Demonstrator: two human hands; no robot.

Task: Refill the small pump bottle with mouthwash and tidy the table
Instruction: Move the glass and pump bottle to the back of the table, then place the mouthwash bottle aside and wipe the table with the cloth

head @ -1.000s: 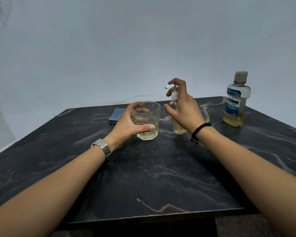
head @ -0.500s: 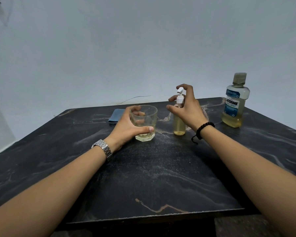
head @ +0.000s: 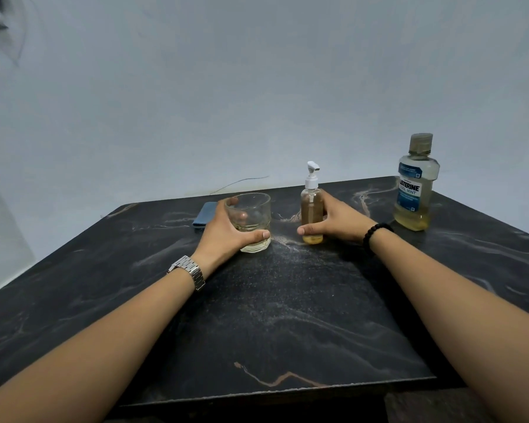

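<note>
On the dark marble-patterned worktop, the left hand wraps a clear drinking glass, its grip curled round the wall with the thumb across the near side; a shallow layer of pale yellow liquid sits in the bottom. Just to the right, the small pump bottle stands upright (white pump head on, filled with amber mouthwash nearly to the shoulder), and the right hand holds its lower body, grip curled round it, thumb in front. The Listerine mouthwash bottle stands capped near the far right corner, well apart. A folded blue cloth lies behind the left hand.
</note>
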